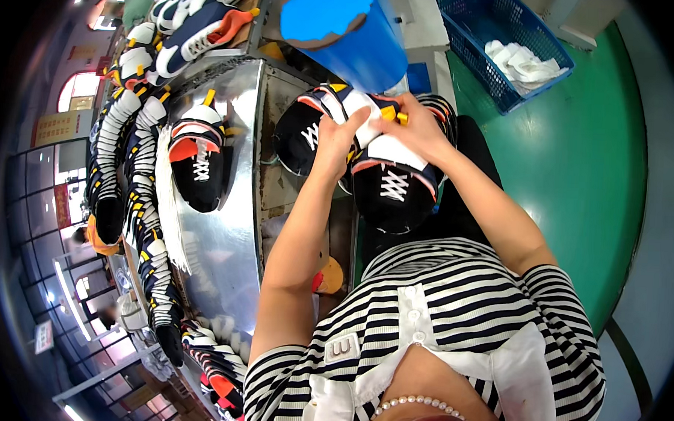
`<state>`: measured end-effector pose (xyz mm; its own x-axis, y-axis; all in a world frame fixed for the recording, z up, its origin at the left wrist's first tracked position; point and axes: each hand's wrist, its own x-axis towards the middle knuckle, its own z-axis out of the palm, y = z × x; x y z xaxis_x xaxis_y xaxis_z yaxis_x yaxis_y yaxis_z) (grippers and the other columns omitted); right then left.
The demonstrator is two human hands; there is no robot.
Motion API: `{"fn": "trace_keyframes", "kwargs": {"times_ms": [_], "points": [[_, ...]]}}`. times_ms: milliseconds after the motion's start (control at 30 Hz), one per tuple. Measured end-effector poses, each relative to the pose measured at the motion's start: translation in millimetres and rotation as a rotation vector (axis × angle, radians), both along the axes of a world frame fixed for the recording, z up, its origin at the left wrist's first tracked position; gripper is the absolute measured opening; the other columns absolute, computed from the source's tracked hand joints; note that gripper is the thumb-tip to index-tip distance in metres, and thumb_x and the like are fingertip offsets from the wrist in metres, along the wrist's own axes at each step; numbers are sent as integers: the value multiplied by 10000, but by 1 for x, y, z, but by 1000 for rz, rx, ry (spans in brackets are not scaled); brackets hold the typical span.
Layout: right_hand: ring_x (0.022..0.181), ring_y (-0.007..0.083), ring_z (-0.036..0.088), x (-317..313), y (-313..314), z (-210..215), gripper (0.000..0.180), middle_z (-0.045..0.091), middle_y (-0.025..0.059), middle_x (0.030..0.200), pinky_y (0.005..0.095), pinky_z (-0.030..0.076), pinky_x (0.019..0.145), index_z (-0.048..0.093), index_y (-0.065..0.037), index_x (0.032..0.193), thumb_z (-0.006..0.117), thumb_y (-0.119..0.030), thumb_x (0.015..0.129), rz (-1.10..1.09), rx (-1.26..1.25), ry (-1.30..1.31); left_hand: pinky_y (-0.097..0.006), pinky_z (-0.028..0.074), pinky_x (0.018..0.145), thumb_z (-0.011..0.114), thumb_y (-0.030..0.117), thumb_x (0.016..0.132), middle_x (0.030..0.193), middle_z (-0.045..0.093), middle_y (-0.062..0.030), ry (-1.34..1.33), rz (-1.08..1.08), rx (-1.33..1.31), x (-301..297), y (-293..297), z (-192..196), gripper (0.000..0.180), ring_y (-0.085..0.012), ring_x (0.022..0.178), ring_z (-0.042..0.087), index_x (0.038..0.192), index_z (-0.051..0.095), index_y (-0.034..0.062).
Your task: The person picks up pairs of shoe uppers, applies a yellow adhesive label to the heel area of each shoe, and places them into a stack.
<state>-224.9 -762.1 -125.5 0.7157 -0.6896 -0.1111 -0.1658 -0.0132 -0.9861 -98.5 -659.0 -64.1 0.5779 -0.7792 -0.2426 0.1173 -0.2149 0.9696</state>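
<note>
Over my lap, my left hand [338, 141] closes with its thumb on the white tongue part of a black shoe upper [392, 204] with crossed white laces. On its other side my right hand [422, 131] pinches the same upper near a yellow pull tab [396, 115]. Another black laced upper [296, 137] lies just left of my left hand, partly behind it. More dark uppers overlap beyond my hands, so which ones each hand grips is partly hidden. Apart from these, a single upper [203, 180] with a coral lining lies on the shiny metal table [226, 258].
A blue bin [363, 50] stands just beyond my hands. Long rows of nested uppers [145, 210] line the table's left side, beside a bundle of white laces [170, 211]. Finished-looking shoes [190, 42] sit at the far left. A blue basket [511, 105] holds white pieces [520, 64] on the green floor [579, 168].
</note>
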Motion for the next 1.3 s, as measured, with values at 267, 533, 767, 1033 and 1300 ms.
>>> {"fn": "trace_keyframes", "kwargs": {"times_ms": [267,533,767,1033,1300], "points": [[677,86,582,3,-25,-15,236,645,50,797,220,475,635,603,-14,978,537,-236,937,-18,409,-136,-322,488,819,651,63,789,1044,635,-121,173,92,-30,16,-26,-20,352,-215,915,633,1108,559,-54],[458,119,538,6,-56,-23,349,614,62,664,242,460,448,608,2,922,532,-338,942,100,773,-224,-388,503,883,472,138,898,1104,606,-165,496,188,105,39,-61,-32,315,-268,996,618,1137,524,-60],[592,132,581,-23,-51,-31,384,629,60,743,252,494,550,598,-28,937,518,-404,936,-14,1146,-287,-353,490,828,668,94,800,989,633,-79,180,522,-229,2,38,77,350,-195,925,619,1121,559,7],[433,124,479,-14,-15,-22,401,552,48,629,221,392,397,597,-44,894,501,-432,935,175,1192,-228,-331,534,625,692,138,818,924,643,-123,-468,1011,-287,134,194,106,294,-215,745,651,1017,573,-42],[895,135,572,-20,42,34,215,609,79,939,272,451,817,540,-9,1023,550,-206,936,-31,773,-398,-233,327,453,748,185,799,670,566,13,-282,741,-267,265,142,31,222,-57,525,470,726,588,49]]}}
